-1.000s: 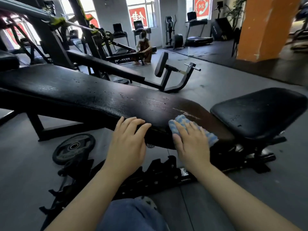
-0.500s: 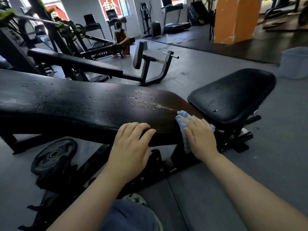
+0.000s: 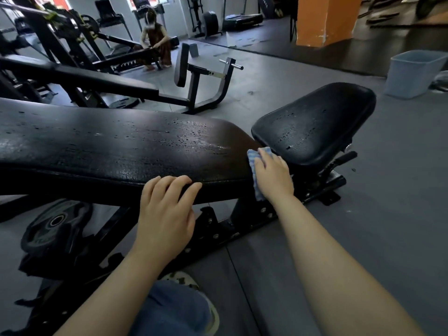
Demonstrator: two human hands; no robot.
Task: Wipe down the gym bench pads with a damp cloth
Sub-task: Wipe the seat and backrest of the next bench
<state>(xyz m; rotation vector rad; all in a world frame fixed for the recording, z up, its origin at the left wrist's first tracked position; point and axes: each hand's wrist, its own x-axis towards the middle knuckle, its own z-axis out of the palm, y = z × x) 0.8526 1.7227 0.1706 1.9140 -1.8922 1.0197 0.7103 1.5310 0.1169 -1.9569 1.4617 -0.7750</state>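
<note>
Cloth [image 3: 254, 158] under right hand [image 3: 273, 177] — against back pad [image 3: 109, 146] end.

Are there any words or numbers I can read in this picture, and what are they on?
None can be read.
Red signs on the far windows: cut off by the top edge, unreadable.
Weight plate on the floor: raised markings too blurred to read.
Bench pads, cloth and grey bin: no text shows.

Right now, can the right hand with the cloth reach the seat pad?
Probably yes. The right hand presses the blue cloth on the end of the long back pad, right beside the seat pad, with nothing between them.
</note>
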